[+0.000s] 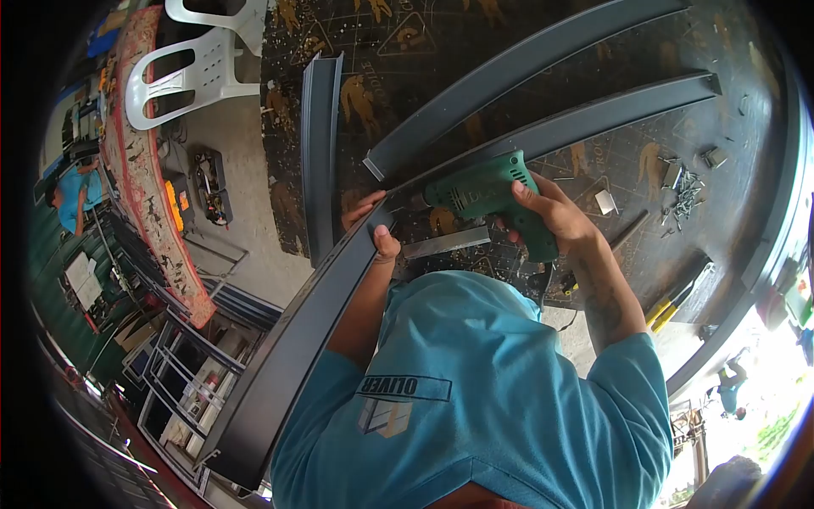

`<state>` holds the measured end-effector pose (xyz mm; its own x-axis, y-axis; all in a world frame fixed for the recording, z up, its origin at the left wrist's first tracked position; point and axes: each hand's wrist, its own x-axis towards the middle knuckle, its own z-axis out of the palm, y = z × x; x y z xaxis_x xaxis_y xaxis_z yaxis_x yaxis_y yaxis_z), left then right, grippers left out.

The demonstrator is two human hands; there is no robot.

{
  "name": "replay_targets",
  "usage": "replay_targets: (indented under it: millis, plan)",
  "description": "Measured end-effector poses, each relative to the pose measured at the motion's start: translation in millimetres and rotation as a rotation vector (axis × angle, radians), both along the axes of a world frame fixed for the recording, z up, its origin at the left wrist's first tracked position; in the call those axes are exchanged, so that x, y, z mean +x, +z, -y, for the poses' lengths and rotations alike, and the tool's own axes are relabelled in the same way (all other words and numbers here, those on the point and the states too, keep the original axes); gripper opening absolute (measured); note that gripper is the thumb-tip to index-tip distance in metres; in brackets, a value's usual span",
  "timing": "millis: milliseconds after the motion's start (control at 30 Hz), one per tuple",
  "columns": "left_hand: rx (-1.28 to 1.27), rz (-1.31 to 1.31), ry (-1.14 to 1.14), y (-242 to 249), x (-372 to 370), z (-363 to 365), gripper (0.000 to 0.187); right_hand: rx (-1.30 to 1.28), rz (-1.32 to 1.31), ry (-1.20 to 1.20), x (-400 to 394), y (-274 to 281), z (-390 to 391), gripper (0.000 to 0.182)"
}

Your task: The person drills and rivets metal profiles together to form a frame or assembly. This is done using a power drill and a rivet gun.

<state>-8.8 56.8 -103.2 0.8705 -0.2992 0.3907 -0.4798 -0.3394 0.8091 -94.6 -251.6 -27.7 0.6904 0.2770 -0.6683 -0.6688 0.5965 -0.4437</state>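
Observation:
In my right hand (560, 214) is a green power drill (479, 188), its fingers wrapped round the handle. The drill's front end points left, close to a long dark grey metal channel (292, 343). My left hand (386, 243) grips this channel, thumb on the near side and fingers over the far side. The channel reaches from the lower left toward the table and appears to continue to the upper right behind the drill. Where the drill's tip meets the metal is hard to make out. A short flat metal strip (448, 243) lies just below the drill.
On the dark table (407, 76) lie a curved-looking grey channel (509, 81), a shorter channel (320, 153), a pile of screws (685, 199), small metal pieces (605, 202) and yellow-handled snips (678, 297). White plastic chairs (208, 76) stand left. A person (78, 193) is at far left.

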Motion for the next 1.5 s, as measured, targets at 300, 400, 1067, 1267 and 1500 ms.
replay_targets:
  millis: [300, 400, 1067, 1267, 1500]
  plan:
    - [-0.105, 0.112, 0.035, -1, 3, 15, 0.033, -0.043, 0.036, 0.028, 12, 1, 4, 0.062]
    - [-0.027, 0.134, 0.05, 1, 5, 13, 0.03, -0.078, 0.071, 0.163, 19, 3, 7, 0.057]
    - [0.028, 0.125, 0.117, -1, 7, 19, 0.032, -0.209, 0.043, 0.295, 33, 9, 4, 0.055]
    - [-0.006, 0.088, 0.076, -4, 5, 17, 0.03, -0.428, 0.158, 0.302, 26, 15, -2, 0.053]
    - [0.091, 0.094, 0.085, 2, 5, 16, 0.033, -0.523, 0.032, 0.31, 25, 42, -15, 0.053]
